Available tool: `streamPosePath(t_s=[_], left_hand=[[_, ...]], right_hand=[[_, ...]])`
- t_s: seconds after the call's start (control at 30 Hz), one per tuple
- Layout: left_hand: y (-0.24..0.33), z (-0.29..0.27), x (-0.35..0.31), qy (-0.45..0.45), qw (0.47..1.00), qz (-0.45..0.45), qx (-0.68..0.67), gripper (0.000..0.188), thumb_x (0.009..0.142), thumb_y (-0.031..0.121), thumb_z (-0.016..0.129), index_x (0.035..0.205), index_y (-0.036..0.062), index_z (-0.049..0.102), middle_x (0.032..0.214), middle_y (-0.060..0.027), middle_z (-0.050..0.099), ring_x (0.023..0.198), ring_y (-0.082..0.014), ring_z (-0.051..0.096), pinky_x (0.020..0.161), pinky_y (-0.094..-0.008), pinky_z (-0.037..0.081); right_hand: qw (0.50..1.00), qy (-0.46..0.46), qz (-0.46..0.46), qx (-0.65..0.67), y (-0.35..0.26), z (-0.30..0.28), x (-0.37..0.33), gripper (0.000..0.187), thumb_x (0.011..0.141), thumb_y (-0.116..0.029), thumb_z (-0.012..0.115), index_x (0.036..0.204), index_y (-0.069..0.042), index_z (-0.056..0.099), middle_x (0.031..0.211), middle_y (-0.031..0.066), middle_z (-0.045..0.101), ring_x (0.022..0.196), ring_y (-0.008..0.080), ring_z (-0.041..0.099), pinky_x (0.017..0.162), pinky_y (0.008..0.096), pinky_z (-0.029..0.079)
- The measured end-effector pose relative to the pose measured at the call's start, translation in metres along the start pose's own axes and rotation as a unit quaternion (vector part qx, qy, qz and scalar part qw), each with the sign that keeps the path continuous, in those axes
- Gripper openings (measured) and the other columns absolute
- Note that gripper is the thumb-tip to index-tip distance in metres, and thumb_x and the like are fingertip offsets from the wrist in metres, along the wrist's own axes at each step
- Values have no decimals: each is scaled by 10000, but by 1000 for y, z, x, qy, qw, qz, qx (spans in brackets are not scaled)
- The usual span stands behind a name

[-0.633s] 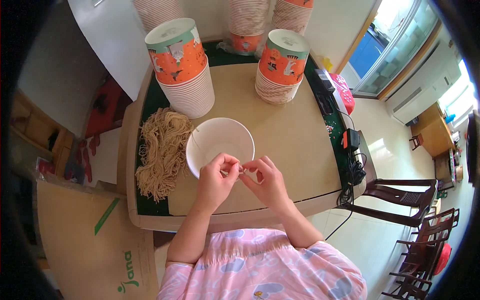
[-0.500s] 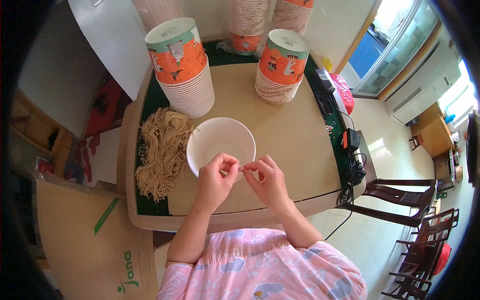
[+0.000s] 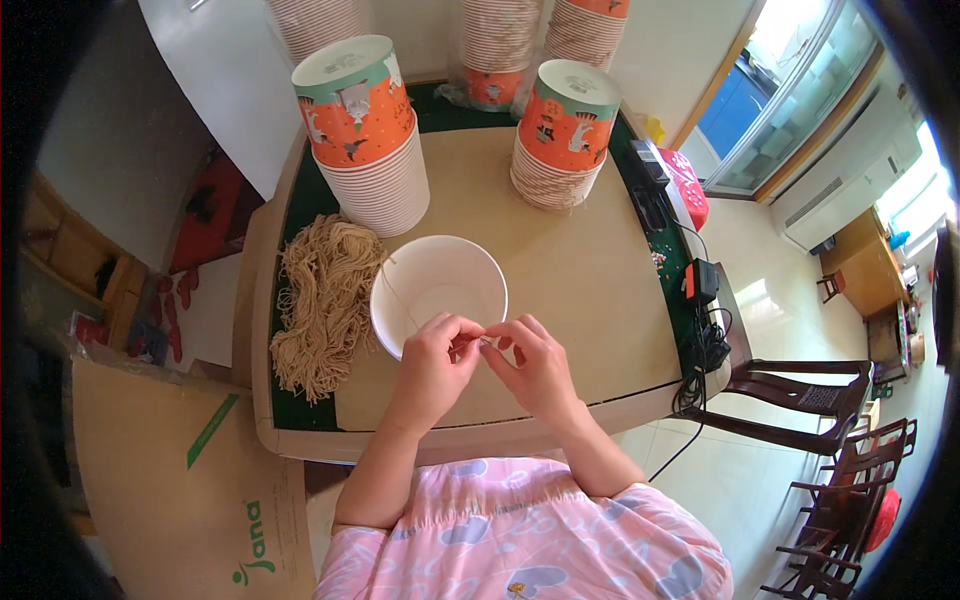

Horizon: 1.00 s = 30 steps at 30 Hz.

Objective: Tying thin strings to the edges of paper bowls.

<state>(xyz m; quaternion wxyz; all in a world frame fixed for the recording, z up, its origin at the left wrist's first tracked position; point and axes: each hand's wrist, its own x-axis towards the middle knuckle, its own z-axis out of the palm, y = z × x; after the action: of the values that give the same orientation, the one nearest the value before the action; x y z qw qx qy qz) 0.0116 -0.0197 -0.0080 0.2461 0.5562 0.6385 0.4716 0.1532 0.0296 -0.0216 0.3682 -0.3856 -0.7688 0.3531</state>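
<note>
A white paper bucket (image 3: pixel 440 262) stands mouth-up on the table in front of me. Tan string (image 3: pixel 400 298) runs from its left rim across the opening toward my hands. At the near rim, my left hand (image 3: pixel 437 362) is closed in a pinch on the string. Fingertip to fingertip with it, my right hand (image 3: pixel 538 368) also pinches the string, though the end itself is tiny and mostly hidden by the fingers. Left of the bucket lies a loose heap of tan strings (image 3: pixel 325 305).
Two upturned stacks of orange-and-green paper buckets, one at left (image 3: pixel 370 185) and one at right (image 3: pixel 560 140), stand farther back. More wrapped stacks (image 3: pixel 495 40) are behind. Black adapters and cables (image 3: pixel 705 345) line the right edge. A cardboard box (image 3: pixel 190 480) stands at lower left.
The bucket has shifted slightly left. My fingers have moved a little over the string, and more of its length shows inside the bucket.
</note>
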Motion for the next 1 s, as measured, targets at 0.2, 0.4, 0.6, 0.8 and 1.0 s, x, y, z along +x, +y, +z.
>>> streamPosePath(t_s=[0.2,0.4,0.6,0.8,1.0], left_hand=[[7,-3,0,-4,999,34,22,120,768,-55,628,868,11,614,821,-94,602,675,-195,624,596,-294,512],[6,-10,-1,13,998,31,57,132,756,-66,620,857,17,608,790,-89,597,659,-195,620,596,-298,514],[2,-15,-1,-4,1000,3,2,156,785,-62,616,924,8,622,834,-87,651,721,-149,646,640,-256,522],[-3,-13,-6,-3,993,-44,-112,224,831,-43,601,1047,12,630,883,-66,673,752,-110,640,660,-237,518],[-1,-11,-6,-27,989,-73,-122,128,862,0,616,985,3,653,883,-37,656,802,-98,626,676,-225,504]], right_hand=[[998,-58,3,19,1,0,5,102,811,-97,675,892,-43,645,791,102,598,657,249,601,599,345,484],[999,-41,-12,26,3,-2,5,71,807,-69,676,860,-32,648,764,83,585,616,191,553,559,309,451],[999,-23,-21,30,-2,-4,7,61,799,-45,694,840,-27,652,728,47,553,564,122,480,516,265,407],[999,1,-10,50,-1,3,4,76,804,-58,699,855,-37,647,732,52,552,561,130,492,514,267,410],[996,23,-8,85,2,10,-1,69,814,-41,691,859,-25,642,735,54,547,557,108,482,503,253,396]])
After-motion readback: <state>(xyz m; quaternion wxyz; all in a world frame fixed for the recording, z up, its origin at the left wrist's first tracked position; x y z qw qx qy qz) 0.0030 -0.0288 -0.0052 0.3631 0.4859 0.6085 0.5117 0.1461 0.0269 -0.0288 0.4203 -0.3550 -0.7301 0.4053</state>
